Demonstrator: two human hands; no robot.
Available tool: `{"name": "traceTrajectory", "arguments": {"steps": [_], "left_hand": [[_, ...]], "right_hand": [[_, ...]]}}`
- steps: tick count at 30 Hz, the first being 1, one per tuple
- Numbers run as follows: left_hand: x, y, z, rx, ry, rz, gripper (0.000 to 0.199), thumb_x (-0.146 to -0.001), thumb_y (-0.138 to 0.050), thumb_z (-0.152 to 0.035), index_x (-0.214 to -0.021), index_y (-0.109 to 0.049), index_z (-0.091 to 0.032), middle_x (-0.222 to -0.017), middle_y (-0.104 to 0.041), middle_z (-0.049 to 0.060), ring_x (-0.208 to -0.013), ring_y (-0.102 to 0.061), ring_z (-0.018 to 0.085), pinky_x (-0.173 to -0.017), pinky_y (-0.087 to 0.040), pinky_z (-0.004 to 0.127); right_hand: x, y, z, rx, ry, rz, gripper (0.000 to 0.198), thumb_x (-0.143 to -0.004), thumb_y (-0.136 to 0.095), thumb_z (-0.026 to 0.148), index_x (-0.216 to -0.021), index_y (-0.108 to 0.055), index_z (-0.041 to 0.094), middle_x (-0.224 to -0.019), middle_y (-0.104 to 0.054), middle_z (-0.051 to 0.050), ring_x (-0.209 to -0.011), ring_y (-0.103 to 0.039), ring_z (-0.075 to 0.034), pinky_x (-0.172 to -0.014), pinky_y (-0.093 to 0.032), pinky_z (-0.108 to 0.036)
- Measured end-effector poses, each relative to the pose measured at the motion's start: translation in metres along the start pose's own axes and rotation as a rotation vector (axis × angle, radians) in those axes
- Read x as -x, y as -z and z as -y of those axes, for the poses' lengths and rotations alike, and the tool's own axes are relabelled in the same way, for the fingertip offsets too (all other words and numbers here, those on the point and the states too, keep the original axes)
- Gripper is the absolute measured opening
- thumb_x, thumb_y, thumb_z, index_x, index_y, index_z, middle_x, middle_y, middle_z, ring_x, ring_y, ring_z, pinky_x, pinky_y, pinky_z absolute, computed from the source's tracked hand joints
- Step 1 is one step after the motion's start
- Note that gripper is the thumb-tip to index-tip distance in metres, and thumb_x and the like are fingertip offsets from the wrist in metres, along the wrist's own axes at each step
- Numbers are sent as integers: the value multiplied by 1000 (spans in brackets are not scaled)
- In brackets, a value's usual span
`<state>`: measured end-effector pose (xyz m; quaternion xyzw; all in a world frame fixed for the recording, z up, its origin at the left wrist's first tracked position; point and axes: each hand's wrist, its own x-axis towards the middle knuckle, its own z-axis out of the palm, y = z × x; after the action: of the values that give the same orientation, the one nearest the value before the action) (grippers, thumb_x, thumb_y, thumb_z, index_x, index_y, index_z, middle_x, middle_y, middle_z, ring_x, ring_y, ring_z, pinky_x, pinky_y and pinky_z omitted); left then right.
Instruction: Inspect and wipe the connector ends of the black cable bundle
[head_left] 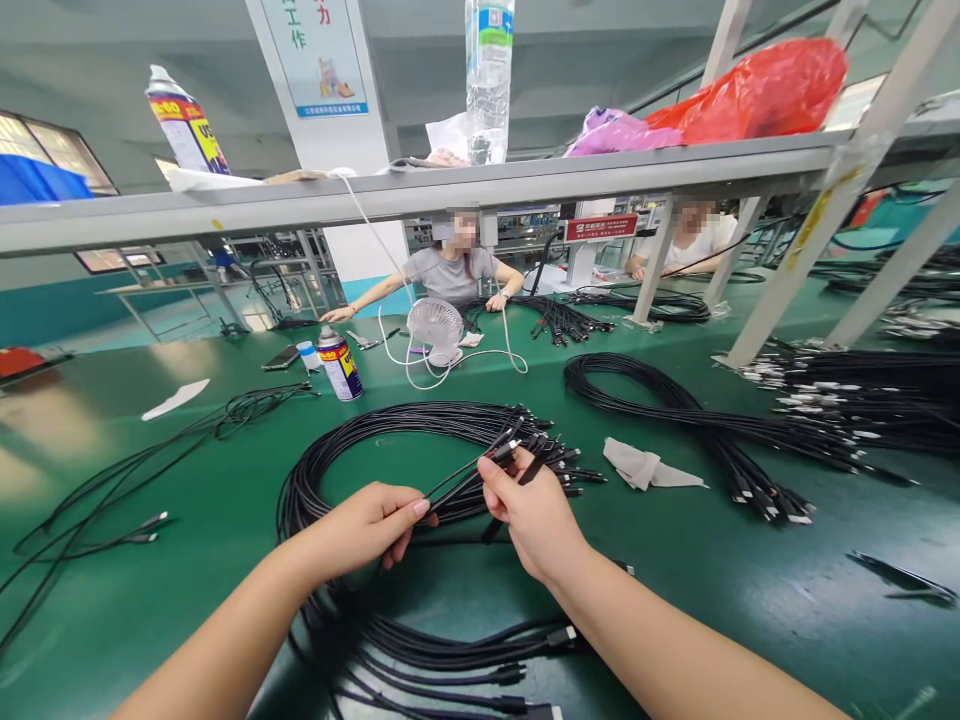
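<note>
My left hand [382,525] is closed, thumb and fingers pinching a thin black cable [454,480]. In my right hand [532,510], fingertips close on the same cable near its metal-tipped plug [512,447]. A slim, flat black tool [534,468], which looks like tweezers, also lies in that hand, its lower end sticking out below the palm. Behind and beneath both hands spreads a large looped bundle of black cables [315,470], with many plug ends gathered at its right. More cable ends [510,675] fan out at the front, under my wrists.
A spray can [341,368], a small white fan [436,328] and its cord stand beyond the bundle. Other coiled cables [637,385], a crumpled cloth [645,465] and tweezers [904,578] lie at right. Overhead runs a shelf [360,200] on slanted posts. Two people sit across the table.
</note>
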<state>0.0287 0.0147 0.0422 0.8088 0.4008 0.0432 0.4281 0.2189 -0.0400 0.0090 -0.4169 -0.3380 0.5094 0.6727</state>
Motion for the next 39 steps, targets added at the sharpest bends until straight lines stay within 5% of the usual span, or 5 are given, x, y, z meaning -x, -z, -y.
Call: {"name": "traceTrajectory", "arguments": {"steps": [8, 14, 23, 30, 39], "left_hand": [[-1, -13, 12, 107, 1, 46, 53, -88, -40, -65, -82, -60, -16, -58, -53, -3, -49, -51, 10, -53, -41, 22], [-6, 15, 27, 55, 86, 408, 30, -72, -71, -46, -75, -65, -18, -61, -61, 0, -56, -61, 15, -59, -45, 24], [19, 12, 19, -273, 30, 66, 25, -74, -69, -41, -87, -66, -20, -76, -65, 2, -68, -56, 18, -60, -38, 25], [-3, -20, -38, 96, -190, -11, 25, -85, -53, -42, -89, -61, -19, -69, -56, -1, -63, -46, 14, -57, -36, 24], [-23, -56, -8, 741, 27, 70, 49, -76, -62, -64, -83, -51, -17, -56, -29, -10, -46, -20, 4, -42, -15, 19]], "right_hand": [[5, -2, 5, 38, -26, 50, 39, -63, -79, 45, -85, -65, 17, -50, -51, 6, -47, -43, -8, -45, -30, -22], [10, -2, 8, 43, 43, 42, 30, -64, -80, 40, -77, -65, 18, -51, -53, 4, -46, -41, -8, -45, -30, -24], [11, 0, 8, 114, 62, 60, 28, -70, -75, 41, -80, -64, 17, -56, -57, 2, -46, -43, -8, -45, -32, -24], [10, 4, 12, 294, -24, 187, 28, -68, -75, 39, -79, -65, 16, -50, -52, 5, -44, -44, -8, -44, -34, -23], [1, 12, 7, 299, -179, 212, 26, -63, -79, 33, -70, -63, 15, -48, -54, 5, -44, -46, -7, -42, -29, -19]]}}
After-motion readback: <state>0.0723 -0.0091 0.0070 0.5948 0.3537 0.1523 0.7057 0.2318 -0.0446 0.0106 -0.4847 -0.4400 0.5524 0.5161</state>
